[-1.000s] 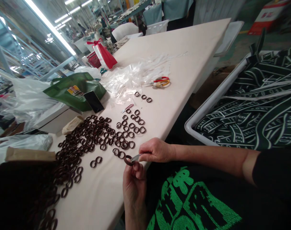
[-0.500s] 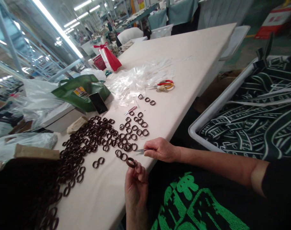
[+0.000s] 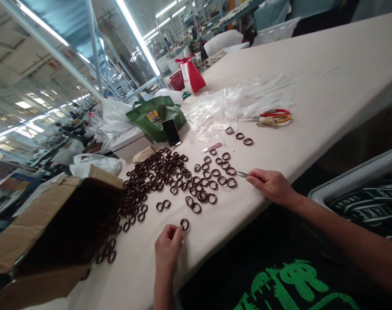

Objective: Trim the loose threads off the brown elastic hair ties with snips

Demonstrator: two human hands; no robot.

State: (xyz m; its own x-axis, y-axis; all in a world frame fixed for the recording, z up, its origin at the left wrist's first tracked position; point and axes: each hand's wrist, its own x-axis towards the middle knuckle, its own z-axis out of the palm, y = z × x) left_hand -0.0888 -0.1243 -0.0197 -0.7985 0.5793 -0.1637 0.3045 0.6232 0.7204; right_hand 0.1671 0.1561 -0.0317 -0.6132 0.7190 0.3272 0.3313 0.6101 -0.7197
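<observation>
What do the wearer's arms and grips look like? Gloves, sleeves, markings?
Left grip and right grip are bare: no gloves or wristwear visible. Both forearms are uncovered up to the frame edge; no sleeves show. Black garment carries a textured green design.

Factory workshop, long worktable [image 3: 328, 99], strip lights [image 3: 138, 38]

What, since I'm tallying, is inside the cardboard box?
Dark rings reach the opening of the cardboard box; inside is too dark to tell, and its lower flap covers part.
</observation>
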